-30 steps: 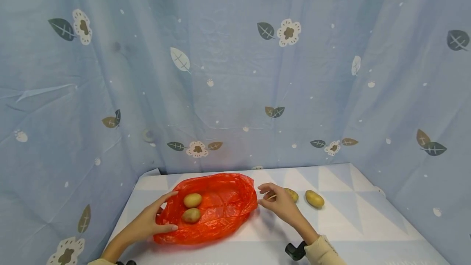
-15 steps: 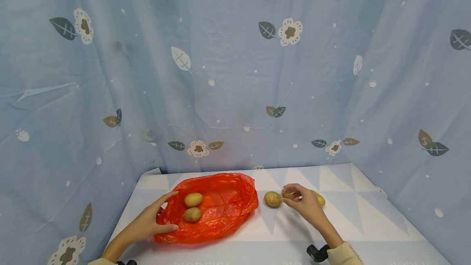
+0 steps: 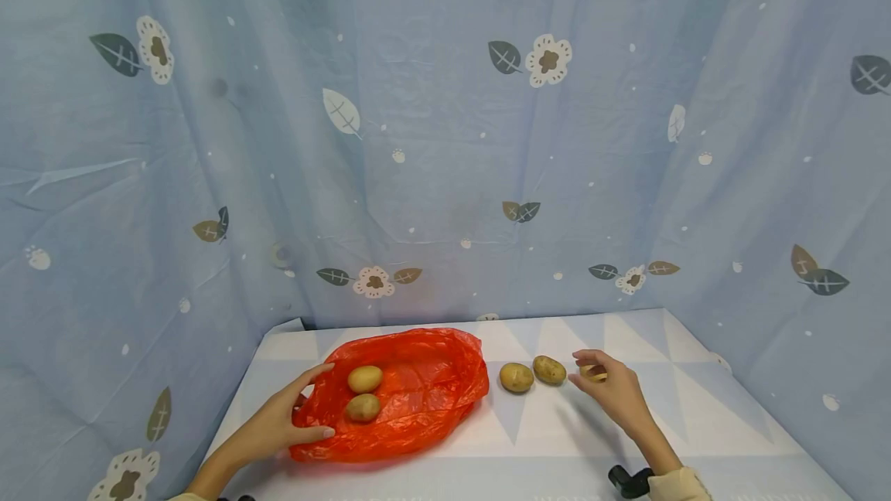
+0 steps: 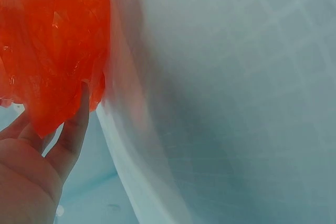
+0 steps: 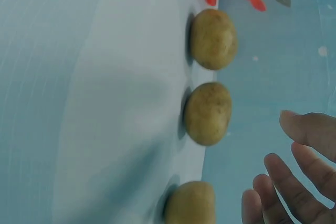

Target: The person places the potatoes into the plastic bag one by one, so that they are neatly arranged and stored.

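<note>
A red plastic bag (image 3: 425,389) lies spread with its mouth up, two potatoes (image 3: 363,408) in its left part. My left hand (image 3: 281,420) holds the bag's left end, thumb at the near rim and fingers at the far side; in the left wrist view a corner of the red film (image 4: 58,51) hangs between thumb and fingers. My right hand (image 3: 616,389) hovers over a potato (image 3: 593,372) partly hidden behind its fingers. In the right wrist view its fingers (image 5: 291,187) are spread, apart from the potatoes, with nothing between them.
Two more potatoes, one (image 3: 517,377) beside the bag and one (image 3: 550,369) just right of it, rest on the white and pale blue table cover (image 3: 696,424). A blue patterned curtain (image 3: 445,176) closes off the back and sides.
My right hand has moved right, away from the bag and past two potatoes, to the rightmost one. The left hand and the bag have stayed in place.
</note>
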`<state>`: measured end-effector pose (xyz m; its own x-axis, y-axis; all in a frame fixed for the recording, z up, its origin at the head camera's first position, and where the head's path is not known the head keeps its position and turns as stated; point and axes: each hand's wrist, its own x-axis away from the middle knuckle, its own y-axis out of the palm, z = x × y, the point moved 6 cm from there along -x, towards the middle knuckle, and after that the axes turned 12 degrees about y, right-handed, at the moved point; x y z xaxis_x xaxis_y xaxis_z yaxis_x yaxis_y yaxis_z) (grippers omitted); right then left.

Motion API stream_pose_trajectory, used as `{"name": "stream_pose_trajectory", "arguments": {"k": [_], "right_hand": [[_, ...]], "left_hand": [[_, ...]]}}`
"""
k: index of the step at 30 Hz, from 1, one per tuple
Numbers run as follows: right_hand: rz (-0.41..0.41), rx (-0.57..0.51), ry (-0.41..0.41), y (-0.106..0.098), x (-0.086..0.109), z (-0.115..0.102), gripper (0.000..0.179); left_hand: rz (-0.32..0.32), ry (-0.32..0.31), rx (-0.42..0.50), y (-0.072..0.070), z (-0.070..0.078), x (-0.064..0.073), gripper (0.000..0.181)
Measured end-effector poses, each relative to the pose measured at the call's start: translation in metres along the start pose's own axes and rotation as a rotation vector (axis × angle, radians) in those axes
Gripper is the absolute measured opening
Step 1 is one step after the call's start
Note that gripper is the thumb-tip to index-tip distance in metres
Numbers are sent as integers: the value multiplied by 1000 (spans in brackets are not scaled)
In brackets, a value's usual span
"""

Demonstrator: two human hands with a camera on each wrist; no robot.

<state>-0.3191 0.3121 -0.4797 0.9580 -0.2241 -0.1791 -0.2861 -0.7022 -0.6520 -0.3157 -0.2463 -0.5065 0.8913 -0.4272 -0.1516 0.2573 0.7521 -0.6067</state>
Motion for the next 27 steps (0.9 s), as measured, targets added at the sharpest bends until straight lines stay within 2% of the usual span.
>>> {"name": "stream_pose_trajectory", "arguments": {"k": [9,18,27], "right_hand": [[11,48,76,-16,-4,23,40],[5,88,96,-24,-9,37,43],[-74,135,143,-17,-21,53,52]], "left_hand": [[1,-11,20,1,-3,0,97],[-2,1,20,-1,-3,-2,97],[-4,10,23,0,-5,-3,96]]}}
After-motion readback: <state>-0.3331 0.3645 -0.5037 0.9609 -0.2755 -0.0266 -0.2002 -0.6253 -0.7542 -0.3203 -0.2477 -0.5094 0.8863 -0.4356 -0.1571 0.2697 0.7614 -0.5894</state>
